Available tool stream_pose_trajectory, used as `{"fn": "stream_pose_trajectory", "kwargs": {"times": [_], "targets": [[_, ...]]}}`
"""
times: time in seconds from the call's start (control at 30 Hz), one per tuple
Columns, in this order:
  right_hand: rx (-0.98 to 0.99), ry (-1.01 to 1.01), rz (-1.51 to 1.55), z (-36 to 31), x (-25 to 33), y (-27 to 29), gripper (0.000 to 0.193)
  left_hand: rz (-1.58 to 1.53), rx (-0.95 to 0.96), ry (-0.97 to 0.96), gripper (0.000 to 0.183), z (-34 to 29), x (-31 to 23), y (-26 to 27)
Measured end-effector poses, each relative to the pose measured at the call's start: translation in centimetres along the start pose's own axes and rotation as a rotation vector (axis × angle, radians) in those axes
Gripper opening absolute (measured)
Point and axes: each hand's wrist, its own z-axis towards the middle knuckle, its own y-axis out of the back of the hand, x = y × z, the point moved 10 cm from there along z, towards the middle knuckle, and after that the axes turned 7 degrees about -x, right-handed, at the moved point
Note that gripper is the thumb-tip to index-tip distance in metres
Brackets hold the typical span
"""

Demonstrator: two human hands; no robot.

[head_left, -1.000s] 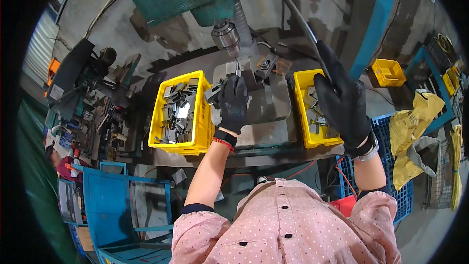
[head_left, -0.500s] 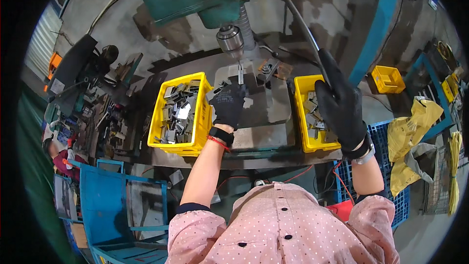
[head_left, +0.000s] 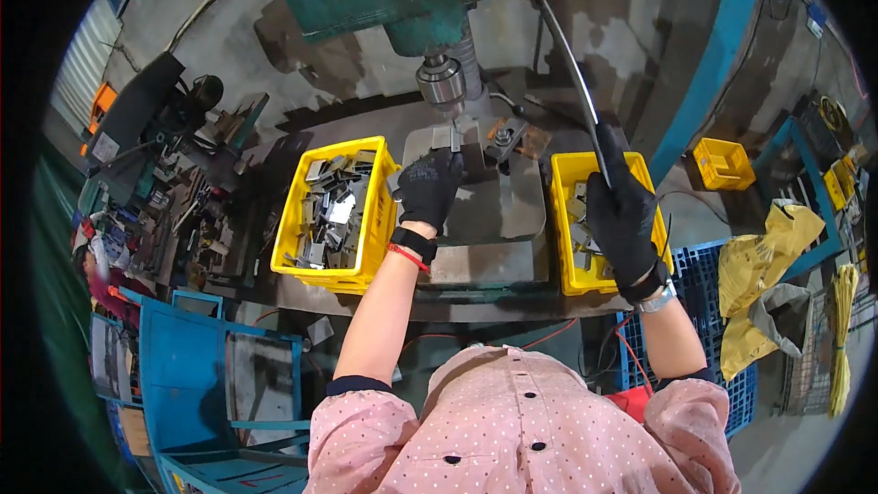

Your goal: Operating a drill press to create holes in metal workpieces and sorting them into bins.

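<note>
Both my hands wear black gloves. My left hand (head_left: 430, 185) is over the drill press table (head_left: 519, 197), its fingers closed around a small metal piece (head_left: 455, 135) that sticks up past the fingertips. Right above that piece is the drill chuck (head_left: 441, 82); whether the bit touches the metal cannot be made out. At the right, my right hand (head_left: 624, 220) grips the lower end of the long feed lever (head_left: 560, 29), above a yellow crate (head_left: 573, 276). Another yellow crate (head_left: 373, 242), filled with small metal pieces (head_left: 338, 206), stands left of my left hand.
A clamp block with a bolt (head_left: 503, 139) sits on the press table, right of the chuck. A second machine (head_left: 137, 128) and a blue metal frame (head_left: 187, 375) are at the left. On the right are a blue pallet (head_left: 695, 311), yellow sacks (head_left: 764, 261) and a small yellow bin (head_left: 724, 165).
My right hand has come down and toward me, swinging the feed lever lower. The chuck appears slightly lower. My left hand stays with the metal piece beneath it. The whole view has shifted a little.
</note>
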Motion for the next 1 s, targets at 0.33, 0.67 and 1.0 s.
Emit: {"fn": "stream_pose_trajectory", "kwargs": {"times": [0.33,0.67,1.0], "targets": [[-0.088,0.127,-0.053,-0.6,-1.2,-1.1,0.051,0.127,0.050,0.056,0.025,1.2,-0.8,2.3],[-0.121,0.177,-0.028,-0.7,-1.4,-1.8,0.050,-0.505,0.334,0.233,0.079,1.5,3.2,-1.6],[-0.093,0.121,-0.093,-1.2,-3.8,-3.5,0.050,-0.599,0.424,0.256,0.076,1.7,3.3,-1.3]]}}
